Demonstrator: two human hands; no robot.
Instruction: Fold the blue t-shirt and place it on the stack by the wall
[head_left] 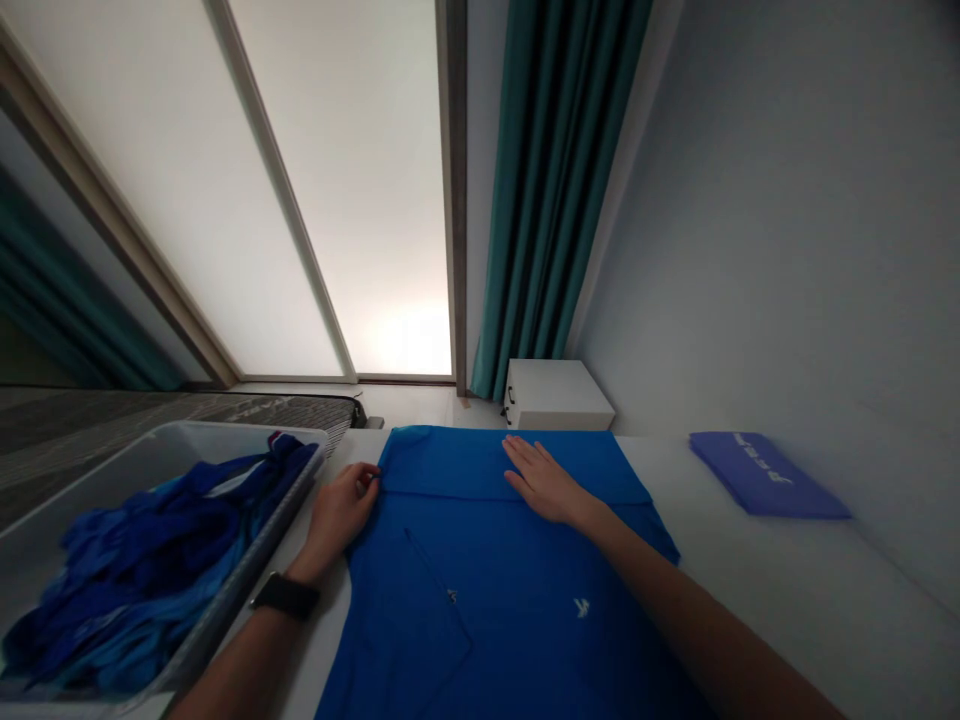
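Note:
A bright blue polo shirt [480, 600] lies flat on the white table [810, 590], with a chest pocket and a small white logo showing. Its far part is folded over. My left hand [341, 510] pinches the shirt's left edge between its fingers, and a black watch [285, 596] sits on that wrist. My right hand [541, 482] rests flat on the shirt near the fold, fingers spread and holding nothing.
A grey plastic bin [225, 430] full of crumpled blue clothes [150, 570] stands left of the shirt. A folded blue garment [769, 475] lies at the table's far right against the wall. Beyond the table are a white cabinet [555, 395], a teal curtain [544, 200] and a bed [150, 420].

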